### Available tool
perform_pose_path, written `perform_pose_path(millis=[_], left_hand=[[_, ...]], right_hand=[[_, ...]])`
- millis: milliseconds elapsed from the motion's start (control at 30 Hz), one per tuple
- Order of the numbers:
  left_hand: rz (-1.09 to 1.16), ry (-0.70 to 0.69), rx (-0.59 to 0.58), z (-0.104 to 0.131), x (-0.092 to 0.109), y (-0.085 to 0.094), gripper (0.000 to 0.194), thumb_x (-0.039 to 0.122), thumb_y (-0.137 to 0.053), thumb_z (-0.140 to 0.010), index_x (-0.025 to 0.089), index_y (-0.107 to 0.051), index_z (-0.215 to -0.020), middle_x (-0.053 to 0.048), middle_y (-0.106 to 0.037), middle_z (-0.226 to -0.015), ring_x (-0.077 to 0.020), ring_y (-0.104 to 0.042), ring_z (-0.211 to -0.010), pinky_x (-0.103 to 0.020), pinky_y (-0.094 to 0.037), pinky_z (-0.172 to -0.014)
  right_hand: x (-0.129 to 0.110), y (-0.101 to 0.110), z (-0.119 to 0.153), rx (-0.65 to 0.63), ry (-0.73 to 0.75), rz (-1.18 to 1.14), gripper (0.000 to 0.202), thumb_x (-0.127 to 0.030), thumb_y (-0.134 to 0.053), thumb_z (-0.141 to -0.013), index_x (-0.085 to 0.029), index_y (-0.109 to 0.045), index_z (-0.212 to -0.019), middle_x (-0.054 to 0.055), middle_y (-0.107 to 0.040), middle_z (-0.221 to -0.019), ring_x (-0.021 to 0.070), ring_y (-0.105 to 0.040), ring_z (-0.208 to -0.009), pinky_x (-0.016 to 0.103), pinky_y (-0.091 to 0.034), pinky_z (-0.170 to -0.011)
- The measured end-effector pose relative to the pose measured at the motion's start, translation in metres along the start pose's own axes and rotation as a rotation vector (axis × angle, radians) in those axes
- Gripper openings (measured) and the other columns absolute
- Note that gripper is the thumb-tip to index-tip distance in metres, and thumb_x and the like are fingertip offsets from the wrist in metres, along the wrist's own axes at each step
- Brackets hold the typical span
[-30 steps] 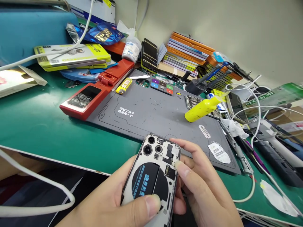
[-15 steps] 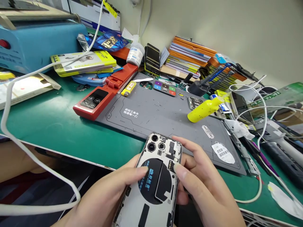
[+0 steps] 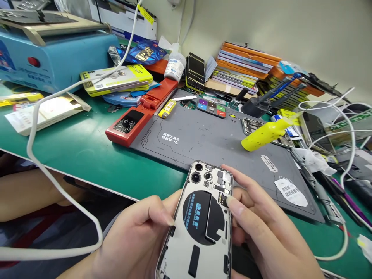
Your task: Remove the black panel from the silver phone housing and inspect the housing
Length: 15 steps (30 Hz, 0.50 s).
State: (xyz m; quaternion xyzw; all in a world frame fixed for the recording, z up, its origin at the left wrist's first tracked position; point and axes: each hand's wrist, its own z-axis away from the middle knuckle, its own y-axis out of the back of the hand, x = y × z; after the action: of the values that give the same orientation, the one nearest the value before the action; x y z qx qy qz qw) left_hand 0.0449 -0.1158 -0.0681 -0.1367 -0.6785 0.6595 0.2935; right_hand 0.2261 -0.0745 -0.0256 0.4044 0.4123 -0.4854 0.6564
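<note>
A smartphone with its back cover off [image 3: 177, 254] is tilted up in front of the bench, held between both hands. Its camera lenses, a round black pad with blue lettering and small metal plates show on the open back. My left hand [image 3: 139, 228] grips the left edge, its thumb beside the black pad. On the other side my right hand [image 3: 261, 224] wraps round the edge, thumb pressed by a small connector plate near the upper right. The fingers behind the phone are partly hidden.
A grey work mat [image 3: 200, 135] lies on the green bench, with a yellow bottle [image 3: 261, 136] tipped on it and a red folding device [image 3: 128, 126] at its left. A white cable [image 3: 37, 155] hangs at left near my arm. Another person's arm [image 3: 26, 193] shows at far left.
The view has swung left, so the bench things sit further right. My left thumb has drawn back from the black pad to the phone's edge. The right grip looks the same.
</note>
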Motion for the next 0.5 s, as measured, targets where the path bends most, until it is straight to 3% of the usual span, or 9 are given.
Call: perform_pose_path(millis=[100, 233, 500], left_hand=[[0.024, 0.028, 0.019, 0.0025, -0.0001, 0.0013, 0.057, 0.026, -0.04, -0.075, 0.005, -0.065, -0.122, -0.018, -0.069, -0.123, -0.0349, -0.066, -0.113, -0.05, -0.041, -0.106], [0.016, 0.041, 0.079, 0.004, -0.0001, -0.001, 0.063, 0.026, -0.042, -0.074, 0.006, -0.058, -0.131, -0.02, -0.069, -0.123, -0.037, -0.065, -0.114, -0.055, -0.039, -0.106], [-0.03, 0.029, 0.002, 0.0016, 0.0017, -0.002, 0.058, 0.033, -0.028, -0.09, 0.008, -0.064, -0.127, -0.013, -0.071, -0.122, -0.0266, -0.069, -0.107, -0.038, -0.048, -0.097]], right_hand=[[0.0006, 0.0017, -0.0007, -0.014, 0.029, 0.04, 0.045, -0.046, -0.066, -0.09, -0.038, -0.059, -0.133, -0.002, -0.061, -0.076, 0.0107, -0.054, -0.056, 0.016, -0.053, -0.053], [0.0008, 0.0023, -0.0026, -0.011, 0.048, 0.068, 0.043, -0.045, -0.066, -0.091, -0.04, -0.059, -0.133, -0.003, -0.063, -0.075, 0.0097, -0.055, -0.057, 0.012, -0.052, -0.053], [-0.0024, -0.0008, -0.0013, 0.005, 0.033, 0.074, 0.044, -0.048, -0.063, -0.092, -0.04, -0.057, -0.135, -0.003, -0.063, -0.077, 0.0121, -0.06, -0.063, 0.016, -0.055, -0.059]])
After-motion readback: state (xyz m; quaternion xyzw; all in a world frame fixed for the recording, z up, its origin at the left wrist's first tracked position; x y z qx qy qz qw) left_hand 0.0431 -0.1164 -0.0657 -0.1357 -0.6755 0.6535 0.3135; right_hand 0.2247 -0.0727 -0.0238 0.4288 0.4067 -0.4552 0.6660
